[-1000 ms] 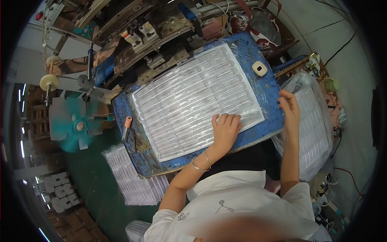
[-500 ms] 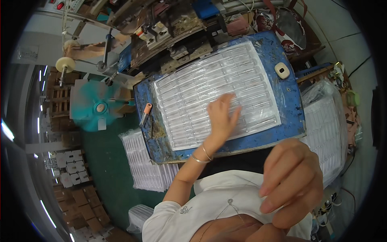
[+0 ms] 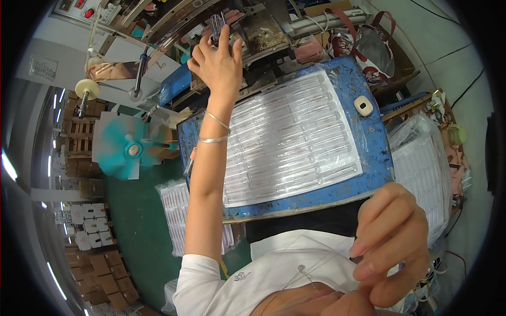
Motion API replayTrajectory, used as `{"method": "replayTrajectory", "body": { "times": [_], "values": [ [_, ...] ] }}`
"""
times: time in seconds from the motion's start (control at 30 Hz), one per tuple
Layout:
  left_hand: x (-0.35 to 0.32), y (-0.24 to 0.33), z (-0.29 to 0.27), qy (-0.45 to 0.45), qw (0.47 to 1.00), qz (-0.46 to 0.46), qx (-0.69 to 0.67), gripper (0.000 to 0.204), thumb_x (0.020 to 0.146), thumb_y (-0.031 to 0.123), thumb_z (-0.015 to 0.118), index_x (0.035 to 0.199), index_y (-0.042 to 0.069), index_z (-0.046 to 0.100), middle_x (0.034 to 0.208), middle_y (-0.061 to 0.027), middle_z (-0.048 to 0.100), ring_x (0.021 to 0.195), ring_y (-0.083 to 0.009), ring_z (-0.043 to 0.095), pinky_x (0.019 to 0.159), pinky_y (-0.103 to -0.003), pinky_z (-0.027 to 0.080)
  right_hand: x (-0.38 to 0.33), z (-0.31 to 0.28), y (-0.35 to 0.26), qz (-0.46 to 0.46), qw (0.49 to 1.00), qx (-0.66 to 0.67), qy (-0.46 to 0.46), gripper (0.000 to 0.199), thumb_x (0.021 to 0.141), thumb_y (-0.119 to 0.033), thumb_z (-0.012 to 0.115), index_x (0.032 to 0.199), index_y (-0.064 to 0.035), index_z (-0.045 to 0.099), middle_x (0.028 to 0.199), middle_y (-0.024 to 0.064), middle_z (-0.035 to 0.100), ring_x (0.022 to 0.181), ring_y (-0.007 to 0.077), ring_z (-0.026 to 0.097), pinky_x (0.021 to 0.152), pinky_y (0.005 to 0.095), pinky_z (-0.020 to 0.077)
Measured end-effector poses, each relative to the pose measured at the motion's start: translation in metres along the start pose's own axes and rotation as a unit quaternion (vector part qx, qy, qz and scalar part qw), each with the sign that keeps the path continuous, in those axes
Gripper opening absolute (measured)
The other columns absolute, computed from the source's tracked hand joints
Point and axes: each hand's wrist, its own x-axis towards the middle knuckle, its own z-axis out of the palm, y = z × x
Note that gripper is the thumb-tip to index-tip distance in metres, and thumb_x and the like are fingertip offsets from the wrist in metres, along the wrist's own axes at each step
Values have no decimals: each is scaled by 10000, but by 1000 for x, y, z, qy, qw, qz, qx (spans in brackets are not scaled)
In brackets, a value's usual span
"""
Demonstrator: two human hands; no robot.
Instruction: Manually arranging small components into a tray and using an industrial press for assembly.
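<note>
My left hand (image 3: 217,62) is stretched far forward, with its fingers wrapped around a dark handle (image 3: 216,23) on the machine (image 3: 263,31) behind the worktable. Two thin bracelets ring that wrist. A clear plastic blister sheet (image 3: 292,139) with many long rows of pockets lies flat on the worn blue table (image 3: 375,152), untouched. My right hand (image 3: 392,245) is raised close to the camera near my chest, fingers curled loosely, with nothing visible in it.
A small white oval object (image 3: 363,105) rests on the table's far right corner. Stacks of blister sheets lie at the right (image 3: 424,174) and on the floor at the left (image 3: 176,210). A teal fan (image 3: 126,150) stands at the left, with cartons (image 3: 89,231) beyond.
My left hand has left the blister sheet and reached forward to the machine handle. My right hand came off the right stack and rose near my chest.
</note>
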Motion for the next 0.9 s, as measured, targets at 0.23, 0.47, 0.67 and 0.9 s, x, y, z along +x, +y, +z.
{"method": "replayTrajectory", "body": {
  "times": [0.23, 0.47, 0.67, 0.9],
  "values": [
    [34, -9, 11, -39, 993, 74, 82, 251, 764, 343, 560, 947, 171, 578, 810, -65, 566, 910, -250, 445, 823, -449, 235, -4, -3, -4, -31, 987, -126, 92, 64, 605, -152, 631, 601, -108, 584, 717, 16, 572, 560, 145, 523, 425, 246, 362],
    [-24, 69, -52, 74, 971, 119, -191, 296, 660, 161, 649, 943, 203, 575, 699, 26, 499, 776, -157, 455, 768, -360, 258, -66, -36, 19, 138, 954, -218, 149, 158, 798, -201, 537, 797, -47, 573, 725, 48, 556, 588, 160, 499, 507, 240, 386],
    [-175, 131, -107, -218, 870, 5, -443, 376, 657, 108, 657, 1014, 181, 564, 751, -20, 515, 787, -196, 462, 742, -360, 270, -128, -63, 3, 312, 863, -286, 277, 175, 835, -146, 463, 856, 7, 547, 810, 74, 546, 648, 116, 483, 595, 222, 391],
    [-218, 143, -104, -288, 882, 20, -371, 378, 664, 107, 658, 1027, 139, 559, 898, 7, 537, 905, -190, 461, 797, -373, 264, -137, -57, 5, 365, 830, -264, 328, 160, 833, -97, 445, 878, 16, 549, 836, 66, 540, 672, 97, 481, 623, 216, 404]
  ]
}}
